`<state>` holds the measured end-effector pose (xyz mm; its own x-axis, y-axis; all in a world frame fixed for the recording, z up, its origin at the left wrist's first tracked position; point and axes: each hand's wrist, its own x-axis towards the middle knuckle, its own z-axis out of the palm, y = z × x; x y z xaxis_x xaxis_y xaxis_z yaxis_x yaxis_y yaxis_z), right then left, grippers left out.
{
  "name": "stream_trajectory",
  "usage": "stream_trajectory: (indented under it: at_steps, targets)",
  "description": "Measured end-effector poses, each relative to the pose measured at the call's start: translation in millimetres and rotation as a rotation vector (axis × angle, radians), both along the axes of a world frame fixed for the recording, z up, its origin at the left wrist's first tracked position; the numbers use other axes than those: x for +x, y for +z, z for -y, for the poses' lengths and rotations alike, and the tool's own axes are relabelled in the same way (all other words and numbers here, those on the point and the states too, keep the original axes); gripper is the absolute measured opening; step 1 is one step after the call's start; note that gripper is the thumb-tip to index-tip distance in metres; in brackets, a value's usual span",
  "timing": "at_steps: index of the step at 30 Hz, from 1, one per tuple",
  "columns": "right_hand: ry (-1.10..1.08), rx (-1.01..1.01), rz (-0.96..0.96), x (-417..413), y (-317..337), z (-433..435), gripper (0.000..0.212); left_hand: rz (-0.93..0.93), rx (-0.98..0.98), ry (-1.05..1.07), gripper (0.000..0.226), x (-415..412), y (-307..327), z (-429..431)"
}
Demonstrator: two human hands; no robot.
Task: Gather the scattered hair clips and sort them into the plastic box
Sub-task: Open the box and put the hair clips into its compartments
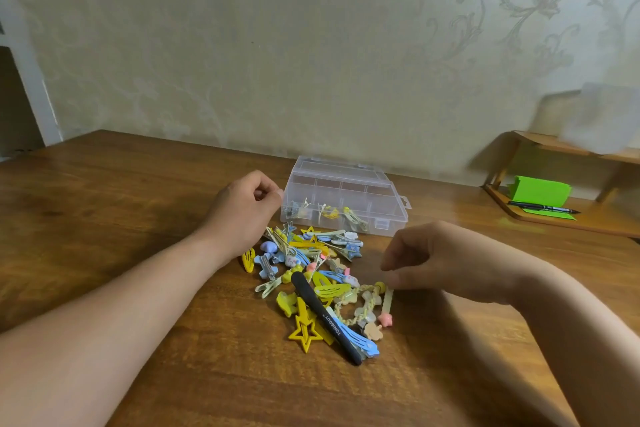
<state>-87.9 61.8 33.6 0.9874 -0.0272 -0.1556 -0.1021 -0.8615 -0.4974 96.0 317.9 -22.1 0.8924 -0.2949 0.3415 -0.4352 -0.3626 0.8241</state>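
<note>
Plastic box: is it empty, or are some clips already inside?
Partly filled: the plastic box holds a few clips in its front compartments; rear ones look empty.

I take this for a room in a home. The wall (311, 45) behind my counter (138, 218) is papered in pale, embossed floral scrolls, and a white door frame (38, 90) stands at the left. The counter is dark wood. To my right sits a small wooden desk shelf (595, 226) with green paper (538, 189) and a pen (543, 207). Bright hair clips (311, 274) lie heaped beside a clear plastic box (343, 198).
</note>
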Motion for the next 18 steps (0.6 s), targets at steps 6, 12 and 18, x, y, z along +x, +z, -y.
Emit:
stream_trajectory:
  at_steps: [6,12,18]
  targets:
    - [0.032,-0.030,-0.044,-1,-2,7,0.007,0.001,0.008,-0.002,0.010,2,-2,-1]
    - [0.075,0.083,-0.043,-6,2,19,0.009,-0.003,-0.011,0.003,0.010,3,-3,-1]
    - [0.017,0.279,-0.030,-9,2,37,0.009,-0.008,-0.008,0.001,0.010,2,-2,-1]
